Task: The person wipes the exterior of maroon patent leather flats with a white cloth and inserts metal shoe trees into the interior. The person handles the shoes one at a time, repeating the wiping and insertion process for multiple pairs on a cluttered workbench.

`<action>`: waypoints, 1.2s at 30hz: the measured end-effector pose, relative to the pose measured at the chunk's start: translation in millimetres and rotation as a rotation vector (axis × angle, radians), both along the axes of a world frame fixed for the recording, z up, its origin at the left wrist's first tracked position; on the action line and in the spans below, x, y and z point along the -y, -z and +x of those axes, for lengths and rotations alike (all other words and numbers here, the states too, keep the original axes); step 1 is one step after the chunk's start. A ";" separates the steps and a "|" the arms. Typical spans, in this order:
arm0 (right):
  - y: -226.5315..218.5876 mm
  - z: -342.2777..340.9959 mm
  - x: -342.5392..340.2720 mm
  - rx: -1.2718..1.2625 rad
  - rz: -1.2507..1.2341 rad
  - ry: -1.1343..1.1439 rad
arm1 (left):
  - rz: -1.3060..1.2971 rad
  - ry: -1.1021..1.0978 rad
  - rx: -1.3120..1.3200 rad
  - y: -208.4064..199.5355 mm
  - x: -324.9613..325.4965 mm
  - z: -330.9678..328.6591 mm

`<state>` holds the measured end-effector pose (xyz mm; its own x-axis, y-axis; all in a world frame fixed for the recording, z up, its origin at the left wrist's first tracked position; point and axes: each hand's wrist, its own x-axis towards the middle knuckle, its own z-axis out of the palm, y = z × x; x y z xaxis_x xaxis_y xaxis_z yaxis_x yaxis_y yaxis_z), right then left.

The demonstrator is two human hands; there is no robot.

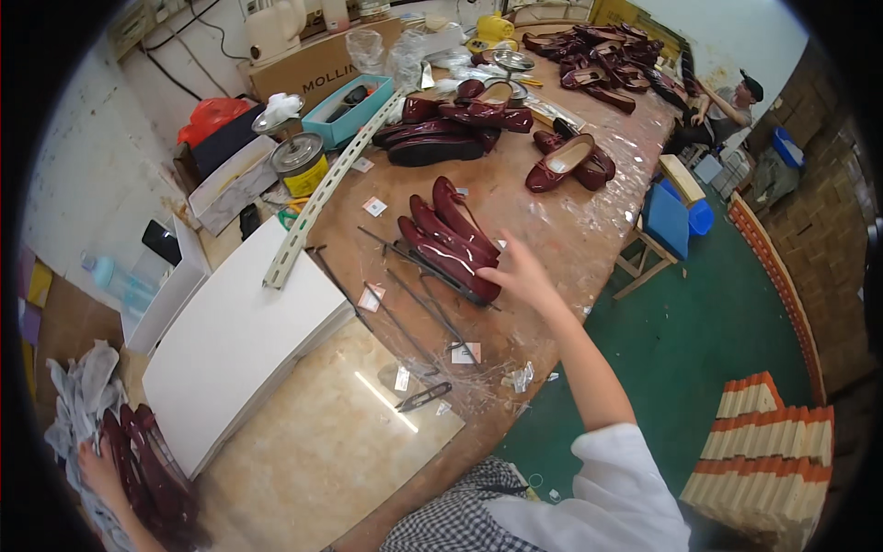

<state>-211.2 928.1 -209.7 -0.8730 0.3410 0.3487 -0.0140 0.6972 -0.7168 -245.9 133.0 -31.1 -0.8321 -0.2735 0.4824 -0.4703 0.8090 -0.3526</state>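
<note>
My right hand (521, 272) grips the heel end of a row of glossy dark red flat shoes (441, 248) lying mid-table. The thumb is on the nearest shoe, and the other fingers reach behind the heels, partly hidden. At the lower left, my left hand (99, 471) is closed against the side of more dark red shoes (143, 465), some fingertips hidden by them. Crumpled grey plastic (78, 391) lies beside that hand. Between my hands are a stack of white sheets (244, 331), thin dark rods (418, 308) and small thread snips (425, 396).
A slotted metal bar (317, 198) lies across the white stack. Shoe piles (451, 129) and a loose pair (561, 163) sit farther back, near a teal bin (345, 110) and a can (299, 164). A blue-topped stool (665, 221) stands at right; another person (727, 115) sits beyond.
</note>
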 end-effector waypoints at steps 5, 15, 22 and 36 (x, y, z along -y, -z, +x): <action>21.2 -53.2 17.4 0.227 -0.284 -0.124 | 0.556 0.785 0.218 46.6 -233.8 30.2; -67.7 79.7 185.4 0.030 -0.305 -0.577 | 2.267 0.695 -0.022 162.1 -441.7 102.0; -54.1 92.5 271.2 0.193 -0.036 -0.831 | 2.258 0.175 -0.434 199.9 -300.2 198.2; -27.5 98.9 253.7 0.228 0.616 -1.057 | 0.542 0.475 0.011 122.7 -234.6 -40.0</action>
<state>-112.3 674.4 -182.3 -0.6812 -0.7321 0.0053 -0.6912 0.6407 -0.3343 -285.9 367.7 -153.9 -0.9247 -0.0798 0.3722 -0.0233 0.9878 0.1541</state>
